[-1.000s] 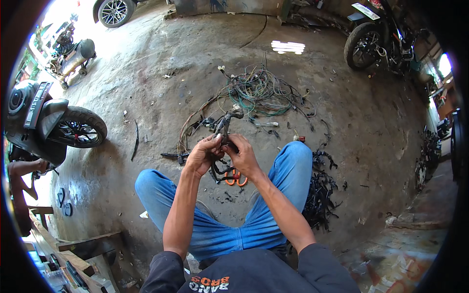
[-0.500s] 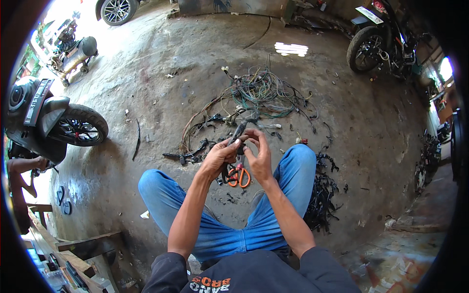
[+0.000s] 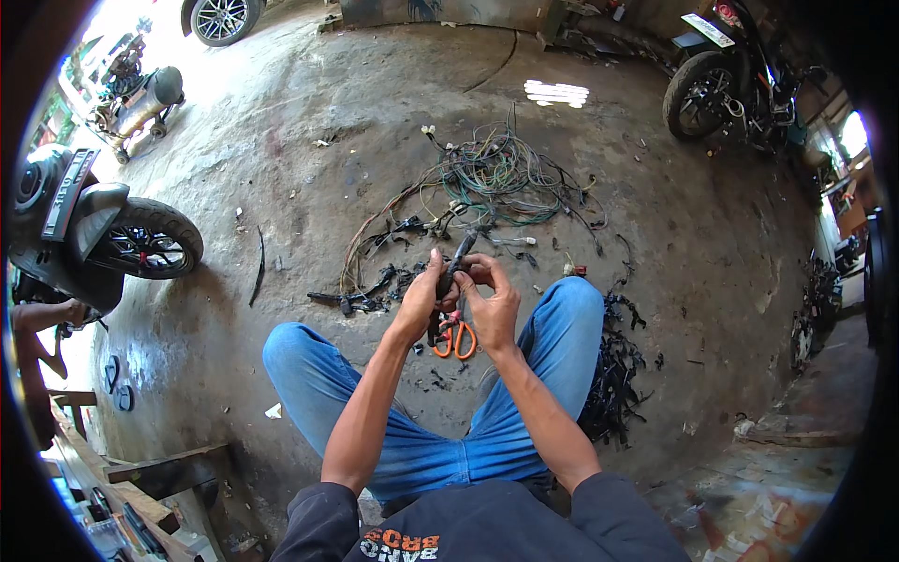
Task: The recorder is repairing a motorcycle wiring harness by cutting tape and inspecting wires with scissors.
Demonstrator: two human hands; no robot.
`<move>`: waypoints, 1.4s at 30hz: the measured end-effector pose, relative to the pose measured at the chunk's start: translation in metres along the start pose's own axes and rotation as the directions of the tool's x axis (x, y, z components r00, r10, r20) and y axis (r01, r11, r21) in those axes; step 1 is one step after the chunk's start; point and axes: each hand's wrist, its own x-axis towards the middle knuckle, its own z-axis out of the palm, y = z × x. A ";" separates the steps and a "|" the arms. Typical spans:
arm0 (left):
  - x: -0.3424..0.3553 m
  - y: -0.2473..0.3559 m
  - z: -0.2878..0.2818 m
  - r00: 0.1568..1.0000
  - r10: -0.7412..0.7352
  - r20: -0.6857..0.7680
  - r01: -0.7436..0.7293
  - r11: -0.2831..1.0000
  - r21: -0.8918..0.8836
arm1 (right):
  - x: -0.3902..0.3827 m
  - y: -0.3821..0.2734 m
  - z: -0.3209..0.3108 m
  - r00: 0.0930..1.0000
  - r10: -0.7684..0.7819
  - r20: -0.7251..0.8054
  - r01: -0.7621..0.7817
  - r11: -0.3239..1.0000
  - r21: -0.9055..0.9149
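Near the scissors (image 3: 458, 333), a black cable bundle (image 3: 463, 246) is gripped by the left hand (image 3: 421, 298) and pinched by the right hand (image 3: 493, 305), apparently for unwrapping, with a steady hold probably needed next.

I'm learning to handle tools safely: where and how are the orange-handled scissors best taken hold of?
Probably by the orange loops of the scissors, coming from the person's own side: the loops face the person and offer finger holes, while the far end is hidden behind the left hand, right hand and dark cable bundle.
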 end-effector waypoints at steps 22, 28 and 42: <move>0.003 -0.003 -0.011 1.000 -0.020 0.024 0.021 0.999 -0.034 | 0.010 -0.008 -0.024 0.927 -0.043 0.372 0.086 0.991 -0.101; 0.019 0.000 -0.030 0.988 0.026 -0.151 -0.030 0.999 -0.024 | -0.026 -0.049 -0.032 0.890 -0.075 0.449 0.074 0.997 0.020; -0.011 0.030 -0.008 0.985 0.165 0.049 -0.132 0.907 -0.400 | -0.004 0.051 -0.025 0.989 0.145 0.001 -0.125 0.854 -0.505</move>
